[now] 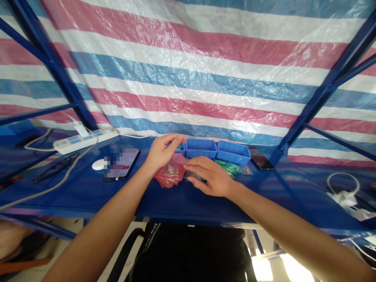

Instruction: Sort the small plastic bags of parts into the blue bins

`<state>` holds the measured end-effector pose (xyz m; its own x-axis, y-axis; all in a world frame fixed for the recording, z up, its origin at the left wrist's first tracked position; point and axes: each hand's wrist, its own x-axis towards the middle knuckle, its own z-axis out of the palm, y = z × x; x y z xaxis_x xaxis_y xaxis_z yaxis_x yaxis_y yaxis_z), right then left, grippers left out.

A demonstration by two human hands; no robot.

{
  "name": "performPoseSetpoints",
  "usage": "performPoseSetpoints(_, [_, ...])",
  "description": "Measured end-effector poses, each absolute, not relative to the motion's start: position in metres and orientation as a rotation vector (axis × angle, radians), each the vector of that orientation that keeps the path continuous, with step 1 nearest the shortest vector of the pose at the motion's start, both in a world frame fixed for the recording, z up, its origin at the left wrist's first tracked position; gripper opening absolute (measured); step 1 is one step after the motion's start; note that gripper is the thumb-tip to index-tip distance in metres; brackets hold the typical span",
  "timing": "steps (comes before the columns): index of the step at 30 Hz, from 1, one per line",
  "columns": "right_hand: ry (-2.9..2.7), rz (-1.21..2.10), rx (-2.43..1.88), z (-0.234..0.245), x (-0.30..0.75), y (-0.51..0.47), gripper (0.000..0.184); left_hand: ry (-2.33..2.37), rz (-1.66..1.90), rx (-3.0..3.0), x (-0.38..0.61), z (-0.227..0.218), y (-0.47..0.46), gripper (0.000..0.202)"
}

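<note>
1. The left hand (164, 152) has bent fingers by the left end of the blue boxes (201, 153); I can't tell if they hold anything.
2. The right hand (214, 178) has curled fingers beside the red bags (168, 181); I can't tell their grip.
3. The bags lie between both hands' fingers, on a shiny blue table (182, 203).
4. Past the fingers hangs a big striped sheet (190, 70).

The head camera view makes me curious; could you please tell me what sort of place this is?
Probably a makeshift workshop: a blue workbench, small blue bins near red plastic packets, and striped plastic sheeting hung behind like a wall.
</note>
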<state>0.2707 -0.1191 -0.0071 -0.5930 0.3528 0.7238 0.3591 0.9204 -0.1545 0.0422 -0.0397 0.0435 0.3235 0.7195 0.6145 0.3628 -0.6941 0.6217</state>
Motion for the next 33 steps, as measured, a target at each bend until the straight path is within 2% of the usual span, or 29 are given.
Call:
performPoseSetpoints(6, [-1.92,0.225,-0.731,0.002,0.29,-0.112,0.026,0.767,1.066,2.287,0.043,0.035,-0.034,0.033])
performPoseSetpoints(9, [-1.854,0.308,-0.764,0.002,0.296,-0.106,0.022,0.794,1.015,2.366,0.043,0.028,-0.028,0.036])
performPoseSetpoints(17, [-1.7,0.557,-0.765,0.001,0.299,-0.099,0.027,0.754,0.981,2.393,0.042,0.023,-0.021,0.041])
performPoseSetpoints(26, [-1.513,0.741,-0.753,0.003,0.306,-0.097,0.034,0.776,1.052,2.153,0.048,0.026,-0.03,0.051])
performPoseSetpoints(33, [-1.506,0.803,-0.739,0.001,0.307,-0.094,0.038,0.682,0.956,2.082,0.052,0.027,-0.032,0.044])
